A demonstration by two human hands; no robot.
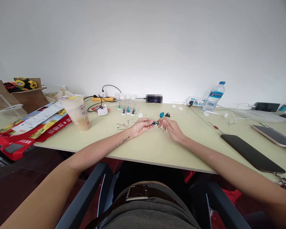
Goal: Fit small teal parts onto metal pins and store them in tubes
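My left hand [141, 125] rests on the pale green table [147, 146] with its fingers pinched on a small blue part [154, 122]. My right hand [169, 126] meets it from the right, fingertips closed on the same blue part. Just beyond the hands lie more small blue pieces [161, 114] and black pieces [167, 114]. Thin metal pins or tools [124, 125] lie scattered left of my left hand. Several clear tubes [126, 104] with white caps stand further back, some holding small coloured parts.
A tall drink cup [76, 112] and a red printed bag [30, 127] sit at the left, with a cardboard box of toys [20, 90] behind. A water bottle [214, 96], two phones [251, 153] and a small screwdriver [215, 127] lie at the right. A power strip [102, 99] lies at the back.
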